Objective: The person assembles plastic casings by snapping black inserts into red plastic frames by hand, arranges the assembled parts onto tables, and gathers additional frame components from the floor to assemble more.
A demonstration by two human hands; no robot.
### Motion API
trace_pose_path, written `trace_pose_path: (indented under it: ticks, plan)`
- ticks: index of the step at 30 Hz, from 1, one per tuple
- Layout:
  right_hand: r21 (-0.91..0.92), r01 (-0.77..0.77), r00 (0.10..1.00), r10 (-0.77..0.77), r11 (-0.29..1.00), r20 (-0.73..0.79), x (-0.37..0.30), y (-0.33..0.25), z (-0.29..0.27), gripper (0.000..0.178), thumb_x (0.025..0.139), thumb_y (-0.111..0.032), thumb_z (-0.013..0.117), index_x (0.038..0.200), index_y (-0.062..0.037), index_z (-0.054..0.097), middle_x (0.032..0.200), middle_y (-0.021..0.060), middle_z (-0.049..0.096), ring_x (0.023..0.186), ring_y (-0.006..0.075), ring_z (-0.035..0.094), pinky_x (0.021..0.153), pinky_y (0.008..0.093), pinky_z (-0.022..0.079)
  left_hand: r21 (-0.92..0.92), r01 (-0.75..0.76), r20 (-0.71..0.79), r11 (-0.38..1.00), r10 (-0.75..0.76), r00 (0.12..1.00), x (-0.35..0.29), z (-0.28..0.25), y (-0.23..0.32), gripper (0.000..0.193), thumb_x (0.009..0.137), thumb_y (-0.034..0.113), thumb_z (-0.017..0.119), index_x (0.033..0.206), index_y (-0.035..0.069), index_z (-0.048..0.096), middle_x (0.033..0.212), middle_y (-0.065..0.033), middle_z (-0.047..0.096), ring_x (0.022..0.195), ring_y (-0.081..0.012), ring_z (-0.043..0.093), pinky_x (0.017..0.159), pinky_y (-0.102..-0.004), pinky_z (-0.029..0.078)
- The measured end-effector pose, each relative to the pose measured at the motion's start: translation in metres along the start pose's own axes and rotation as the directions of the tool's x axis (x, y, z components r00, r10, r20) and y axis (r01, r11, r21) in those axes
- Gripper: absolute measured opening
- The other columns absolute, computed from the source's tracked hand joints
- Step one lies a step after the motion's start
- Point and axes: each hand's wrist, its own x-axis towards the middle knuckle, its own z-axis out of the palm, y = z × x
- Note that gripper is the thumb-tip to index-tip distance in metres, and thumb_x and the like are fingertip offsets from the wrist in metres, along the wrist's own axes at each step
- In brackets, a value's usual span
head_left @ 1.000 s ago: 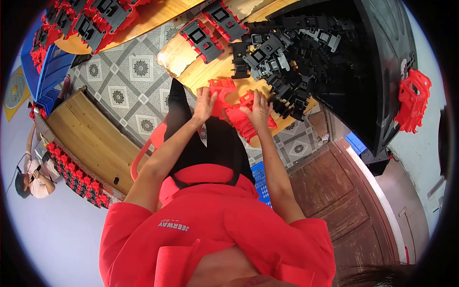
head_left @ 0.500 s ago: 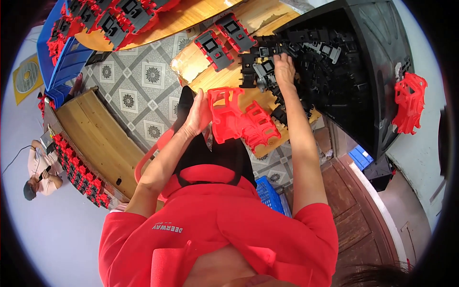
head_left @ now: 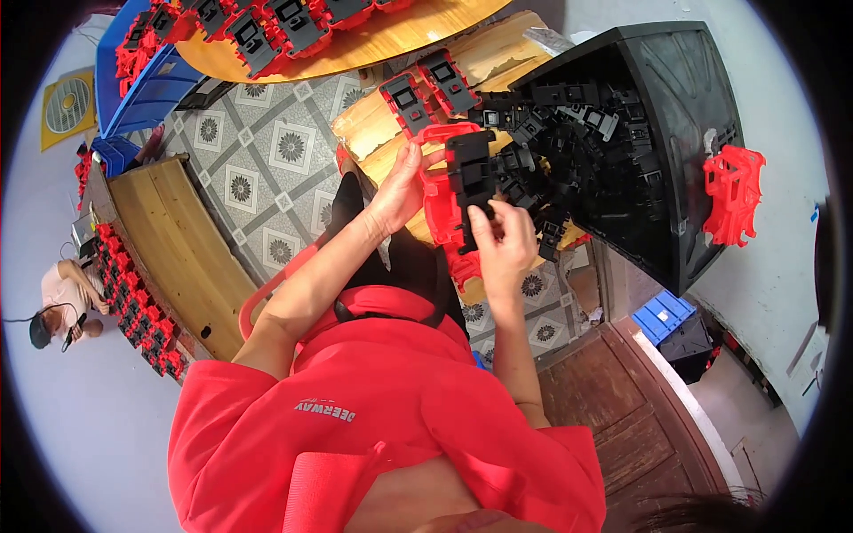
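Observation:
My left hand (head_left: pixel 396 197) is closed around the edge of a red plastic shell (head_left: pixel 439 201) above the wooden bench. Over the right side of that shell lies a black plastic plate (head_left: pixel 470 174), its lower part pinched between thumb and fingers of my right hand (head_left: pixel 506 244). Whether plate and shell are joined cannot be made out. More red plastic (head_left: pixel 465 268) shows just below; I cannot tell if it is a separate shell. Two red shells with dark plates, a nearer one (head_left: pixel 409 107) and a farther one (head_left: pixel 448 82), rest on the bench beyond my hands.
A black bin (head_left: pixel 702 80) lies on its side at right, black plates (head_left: pixel 591 120) spilling onto the bench (head_left: pixel 364 124). Another red shell (head_left: pixel 735 195) sits beyond it. Red-and-black pieces crowd a table (head_left: pixel 382 44) at far left. Another person (head_left: pixel 67 298) is at left.
My right hand has come back from the pile of black parts with a black plate and brought it to the red shell. My left hand has shifted slightly right with the shell.

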Motion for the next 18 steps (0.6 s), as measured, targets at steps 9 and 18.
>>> trace_pose_path:
  ticks: [9,18]
  plan:
    - [-0.11,0.122,0.992,-0.125,0.986,-0.021,-0.006,-0.006,0.015,0.028,0.078,-0.019,0.076,0.092,-0.0013,0.06,0.073,0.0083,0.055,0.066,0.025,0.056,0.058,0.0377,0.047,0.081,-0.081,0.065,0.993,0.076,0.995,-0.007,0.01,0.001,0.061,0.092,0.049,0.055,0.139,0.023,0.028,0.134,-0.0081,0.045,0.119,-0.0247,0.049,0.101,-0.0446,0.042]
    - [0.02,0.053,0.998,-0.052,0.998,-0.026,0.0,0.001,0.016,0.039,0.084,-0.033,0.071,0.101,0.0002,0.06,0.09,0.0126,0.057,0.082,0.0299,0.057,0.072,0.04,0.046,0.35,-0.168,0.084,0.922,0.148,0.985,-0.027,0.018,0.006,0.09,0.086,0.016,0.068,0.152,0.021,0.008,0.143,-0.0107,0.034,0.13,-0.021,0.038,0.107,-0.0365,0.034]
